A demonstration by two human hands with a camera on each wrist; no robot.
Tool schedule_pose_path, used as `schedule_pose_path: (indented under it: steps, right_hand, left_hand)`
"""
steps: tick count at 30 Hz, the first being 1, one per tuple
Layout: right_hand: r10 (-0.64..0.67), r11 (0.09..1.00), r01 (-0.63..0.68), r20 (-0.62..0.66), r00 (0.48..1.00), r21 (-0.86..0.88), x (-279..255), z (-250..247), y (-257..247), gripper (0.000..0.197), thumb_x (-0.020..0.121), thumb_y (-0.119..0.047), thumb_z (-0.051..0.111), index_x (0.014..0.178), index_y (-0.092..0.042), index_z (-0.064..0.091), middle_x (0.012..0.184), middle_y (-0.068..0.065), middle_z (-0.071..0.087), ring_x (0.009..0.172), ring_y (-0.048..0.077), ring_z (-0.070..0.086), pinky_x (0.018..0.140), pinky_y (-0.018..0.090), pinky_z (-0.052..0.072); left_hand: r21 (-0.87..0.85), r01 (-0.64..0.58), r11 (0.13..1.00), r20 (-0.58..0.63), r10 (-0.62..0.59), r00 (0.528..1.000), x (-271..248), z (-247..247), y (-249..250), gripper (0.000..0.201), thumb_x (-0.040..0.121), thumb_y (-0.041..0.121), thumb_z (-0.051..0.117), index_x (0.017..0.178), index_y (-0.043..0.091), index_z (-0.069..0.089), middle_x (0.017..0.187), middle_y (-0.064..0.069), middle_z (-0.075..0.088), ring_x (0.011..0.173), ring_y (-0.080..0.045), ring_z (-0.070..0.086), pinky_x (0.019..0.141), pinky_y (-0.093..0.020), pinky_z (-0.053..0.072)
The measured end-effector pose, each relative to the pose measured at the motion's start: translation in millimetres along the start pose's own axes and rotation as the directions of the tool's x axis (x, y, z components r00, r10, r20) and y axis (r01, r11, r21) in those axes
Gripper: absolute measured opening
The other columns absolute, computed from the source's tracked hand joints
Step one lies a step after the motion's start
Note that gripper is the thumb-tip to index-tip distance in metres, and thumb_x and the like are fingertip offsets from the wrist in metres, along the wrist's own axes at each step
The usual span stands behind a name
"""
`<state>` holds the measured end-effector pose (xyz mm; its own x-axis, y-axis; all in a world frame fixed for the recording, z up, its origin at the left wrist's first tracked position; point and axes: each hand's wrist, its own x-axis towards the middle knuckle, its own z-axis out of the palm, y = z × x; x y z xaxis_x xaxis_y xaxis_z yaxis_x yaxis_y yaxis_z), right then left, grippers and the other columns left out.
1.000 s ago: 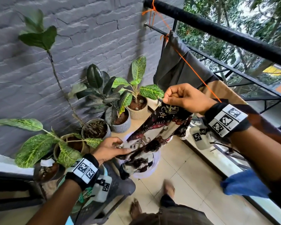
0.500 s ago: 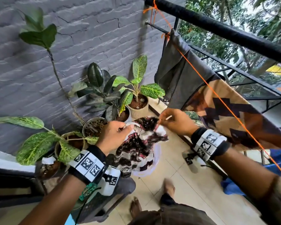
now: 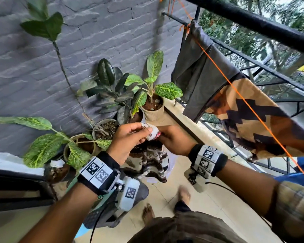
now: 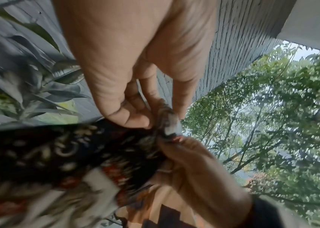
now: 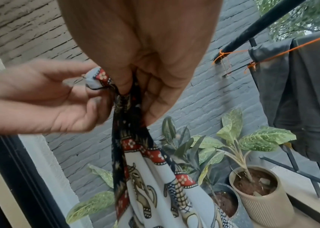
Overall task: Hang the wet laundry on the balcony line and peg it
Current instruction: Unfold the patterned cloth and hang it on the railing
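We see soft, even daylight coming from the open side past the rail (image 3: 253, 23), with no hard shadows. The wall (image 3: 95, 41) bows at the wide-angle edges. The left wrist view smears the cloth (image 4: 57, 154) and trees (image 4: 272, 108) with motion blur.
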<state>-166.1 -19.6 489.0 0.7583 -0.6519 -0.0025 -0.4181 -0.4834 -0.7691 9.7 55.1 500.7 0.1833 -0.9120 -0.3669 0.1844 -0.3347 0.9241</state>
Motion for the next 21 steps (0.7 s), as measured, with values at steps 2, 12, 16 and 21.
schedule_pose_path:
  steps: [2, 12, 16, 21]
  right_hand:
    - [0.009, 0.998, -0.009, 0.008, 1.0, 0.054, 2, -11, 0, 0.025, 0.094, -0.003, 0.053, 0.111, -0.01, 0.069, 0.093, -0.011, 0.069, 0.076, -0.005, 0.059, 0.076, 0.023, 0.048]
    - [0.084, 0.963, -0.017, -0.242, 0.967, 0.267, 22, -56, -46, 0.021, 0.1, -0.007, 0.049, 0.09, -0.012, 0.067, 0.069, -0.005, 0.069, 0.057, 0.023, 0.069, 0.054, 0.043, 0.059]
    - [0.053, 0.933, 0.036, -0.234, 0.971, 0.359, 27, -64, -64, 0.021, 0.102, -0.009, 0.048, 0.092, -0.01, 0.067, 0.075, -0.003, 0.069, 0.061, 0.02, 0.069, 0.053, 0.033, 0.057]
    - [0.074, 0.916, 0.07, -0.337, 0.939, 0.396, 28, -81, -58, 0.022, 0.1, -0.003, 0.045, 0.103, 0.006, 0.065, 0.085, 0.027, 0.068, 0.064, 0.028, 0.069, 0.052, 0.032, 0.055]
  left_hand:
    - [0.002, 0.004, 1.0, 0.043, -0.004, 0.999, -4, -3, -8, 0.039, 0.079, 0.019, 0.08, 0.115, 0.01, 0.069, 0.116, -0.018, 0.07, 0.094, -0.018, 0.062, 0.076, -0.027, 0.049]
    - [0.406, 0.061, 0.912, 0.06, -0.093, 0.994, 6, 14, -95, 0.052, 0.066, 0.048, 0.085, 0.107, 0.037, 0.054, 0.109, 0.01, 0.065, 0.108, -0.013, 0.062, 0.087, -0.023, 0.052]
    - [0.456, 0.035, 0.889, 0.02, -0.05, 0.999, 23, 20, -106, 0.065, 0.065, 0.054, 0.073, 0.12, 0.024, 0.058, 0.118, 0.005, 0.068, 0.114, -0.018, 0.063, 0.096, -0.038, 0.051]
    - [0.469, -0.031, 0.883, -0.141, 0.109, 0.984, 28, 10, -98, 0.036, 0.074, 0.047, 0.066, 0.097, 0.021, 0.073, 0.096, -0.008, 0.076, 0.093, -0.029, 0.07, 0.083, -0.039, 0.055]
